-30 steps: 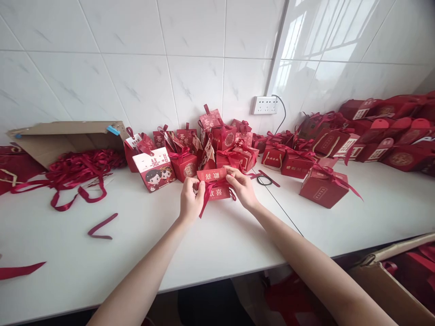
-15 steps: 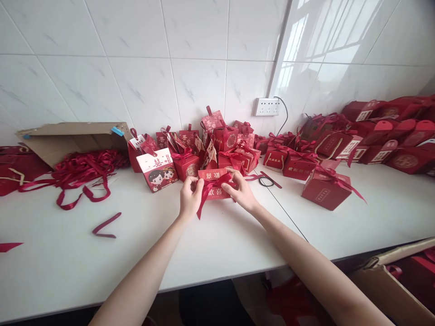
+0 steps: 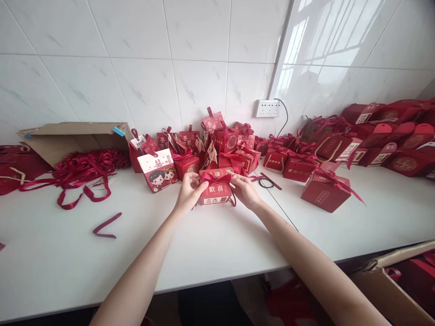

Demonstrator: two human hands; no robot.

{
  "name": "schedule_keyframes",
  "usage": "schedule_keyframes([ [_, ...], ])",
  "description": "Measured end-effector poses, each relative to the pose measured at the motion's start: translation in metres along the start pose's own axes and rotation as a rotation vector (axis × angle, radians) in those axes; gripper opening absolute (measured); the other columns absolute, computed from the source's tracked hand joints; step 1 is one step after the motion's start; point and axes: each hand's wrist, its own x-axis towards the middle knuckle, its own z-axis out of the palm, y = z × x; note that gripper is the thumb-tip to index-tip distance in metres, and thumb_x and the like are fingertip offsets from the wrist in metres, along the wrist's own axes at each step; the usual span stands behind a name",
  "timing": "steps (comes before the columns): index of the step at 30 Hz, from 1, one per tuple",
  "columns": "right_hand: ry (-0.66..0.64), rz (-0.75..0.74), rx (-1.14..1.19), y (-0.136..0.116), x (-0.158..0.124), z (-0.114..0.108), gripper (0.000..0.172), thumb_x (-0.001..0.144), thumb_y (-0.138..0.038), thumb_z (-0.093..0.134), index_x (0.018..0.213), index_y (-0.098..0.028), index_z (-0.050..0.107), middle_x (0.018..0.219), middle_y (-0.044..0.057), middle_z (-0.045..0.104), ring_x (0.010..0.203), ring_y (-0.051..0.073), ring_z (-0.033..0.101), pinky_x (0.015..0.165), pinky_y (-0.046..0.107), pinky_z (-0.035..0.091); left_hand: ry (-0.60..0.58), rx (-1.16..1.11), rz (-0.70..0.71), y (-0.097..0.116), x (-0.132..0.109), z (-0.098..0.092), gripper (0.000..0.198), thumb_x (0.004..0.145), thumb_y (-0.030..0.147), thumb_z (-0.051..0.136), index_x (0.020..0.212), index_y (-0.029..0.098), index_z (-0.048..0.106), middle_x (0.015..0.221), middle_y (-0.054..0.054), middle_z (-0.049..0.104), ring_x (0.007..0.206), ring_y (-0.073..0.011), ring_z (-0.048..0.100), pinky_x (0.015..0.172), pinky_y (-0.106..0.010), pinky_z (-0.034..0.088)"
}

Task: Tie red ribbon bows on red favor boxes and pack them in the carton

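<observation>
A small red gift box [image 3: 216, 194] with pale lettering stands on the white table in front of me. A dark red ribbon [image 3: 215, 178] runs across its top between my hands. My left hand [image 3: 190, 191] is at the box's left side, thumb and fingers closed on the ribbon there. At the right side my right hand [image 3: 244, 189] pinches the ribbon's other part, its fingertips partly hidden behind the box top. A thin dark red cord [image 3: 234, 200] hangs by the box's right side.
Finished-looking red boxes [image 3: 228, 139] crowd the back by the tiled wall. A ribbon pile [image 3: 91, 167] spills from a cardboard box [image 3: 78, 131] at left. One ribboned box [image 3: 325, 192] stands at right, near a black cord ring [image 3: 266, 182]. A ribbon scrap [image 3: 106, 225] lies left.
Both hands have drawn slightly apart, and the ribbon now lies straighter across the box top. Its hanging tail no longer covers the front, where more lettering shows.
</observation>
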Motion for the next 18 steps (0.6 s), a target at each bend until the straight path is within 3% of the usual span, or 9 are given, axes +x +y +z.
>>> schedule_keyframes([
  [2, 0.025, 0.087, 0.159, 0.003, 0.006, -0.006, 0.023, 0.068, -0.041, 0.062, 0.063, -0.021, 0.052, 0.090, 0.007, 0.069, 0.090, 0.027, 0.064, 0.082, 0.049, 0.052, -0.016, 0.003, -0.043, -0.003, 0.006, -0.006, 0.039, 0.061, 0.042, 0.067, 0.087, 0.020, 0.047, 0.072, 0.003, 0.052, 0.066, -0.0123, 0.053, 0.066, -0.026, 0.042],
  [5, 0.128, 0.079, 0.224, 0.008, 0.016, -0.021, 0.023, 0.068, -0.041, 0.056, 0.060, -0.023, 0.044, 0.076, 0.005, 0.067, 0.083, 0.027, 0.065, 0.078, 0.054, 0.053, -0.027, 0.014, -0.092, -0.006, 0.011, -0.014, 0.041, 0.061, 0.050, 0.067, 0.081, 0.019, 0.050, 0.075, 0.000, 0.057, 0.067, -0.0134, 0.055, 0.062, -0.025, 0.042],
  [8, 0.213, 0.037, 0.241, 0.007, 0.024, -0.036, 0.024, 0.066, -0.041, 0.057, 0.061, -0.025, 0.041, 0.063, 0.003, 0.063, 0.075, 0.026, 0.064, 0.077, 0.056, 0.053, -0.156, -0.003, -0.199, -0.004, 0.010, -0.020, 0.043, 0.062, 0.057, 0.066, 0.072, 0.018, 0.052, 0.063, 0.002, 0.056, 0.053, -0.0115, 0.051, 0.049, -0.023, 0.037],
  [11, 0.243, -0.013, 0.233, -0.003, 0.027, -0.051, 0.023, 0.066, -0.043, 0.060, 0.064, -0.025, 0.044, 0.068, 0.003, 0.064, 0.079, 0.027, 0.064, 0.078, 0.057, 0.053, -0.259, -0.042, -0.256, 0.003, 0.007, -0.031, 0.043, 0.059, 0.055, 0.071, 0.059, 0.017, 0.052, 0.049, 0.005, 0.048, 0.043, -0.0084, 0.042, 0.042, -0.020, 0.030],
  [13, 0.245, -0.034, 0.245, -0.016, 0.025, -0.062, 0.025, 0.065, -0.043, 0.062, 0.064, -0.025, 0.044, 0.073, 0.004, 0.066, 0.084, 0.029, 0.064, 0.079, 0.058, 0.052, -0.254, -0.115, -0.281, 0.010, 0.004, -0.044, 0.046, 0.056, 0.052, 0.074, 0.051, 0.017, 0.046, 0.044, 0.007, 0.042, 0.040, -0.0069, 0.038, 0.040, -0.020, 0.030],
  [16, 0.263, -0.043, 0.298, -0.037, 0.021, -0.077, 0.026, 0.063, -0.041, 0.066, 0.061, -0.025, 0.044, 0.071, 0.003, 0.065, 0.082, 0.027, 0.065, 0.082, 0.055, 0.053, -0.169, -0.256, -0.301, 0.022, 0.003, -0.069, 0.046, 0.058, 0.049, 0.073, 0.052, 0.019, 0.038, 0.041, 0.010, 0.033, 0.039, -0.0061, 0.037, 0.047, -0.023, 0.043],
  [18, 0.279, -0.036, 0.342, -0.052, 0.019, -0.080, 0.025, 0.062, -0.037, 0.068, 0.061, -0.025, 0.047, 0.065, 0.002, 0.063, 0.074, 0.023, 0.066, 0.080, 0.049, 0.055, -0.071, -0.325, -0.289, 0.035, 0.003, -0.081, 0.034, 0.064, 0.041, 0.070, 0.059, 0.019, 0.045, 0.046, 0.007, 0.043, 0.044, -0.0086, 0.046, 0.055, -0.027, 0.049],
])
